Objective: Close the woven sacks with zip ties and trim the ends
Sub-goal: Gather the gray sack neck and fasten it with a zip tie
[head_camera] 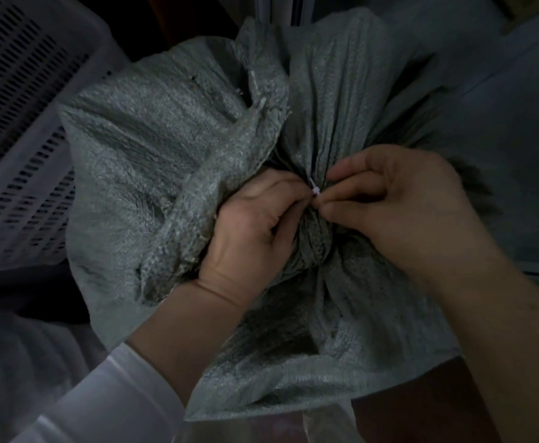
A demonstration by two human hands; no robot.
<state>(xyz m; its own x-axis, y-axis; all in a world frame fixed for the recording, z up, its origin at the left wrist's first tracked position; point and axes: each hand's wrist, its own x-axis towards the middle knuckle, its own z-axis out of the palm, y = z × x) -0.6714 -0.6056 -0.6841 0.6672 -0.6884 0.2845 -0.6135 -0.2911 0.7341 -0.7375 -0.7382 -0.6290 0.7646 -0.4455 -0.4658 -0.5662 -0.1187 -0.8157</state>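
Note:
A grey-green woven sack fills the middle of the view, its mouth gathered into a bunched neck. A small white zip tie shows at the neck between my fingertips. My left hand grips the gathered neck from the left, its fingers curled round the fabric and its fingertips at the tie. My right hand comes in from the right and pinches the tie with thumb and forefinger. The rest of the tie's strap is hidden by fabric and fingers.
A white perforated plastic crate stands at the left, tilted. More grey sacks or fabric lie at the right. The scene is dim. A dark brown surface shows below the sack.

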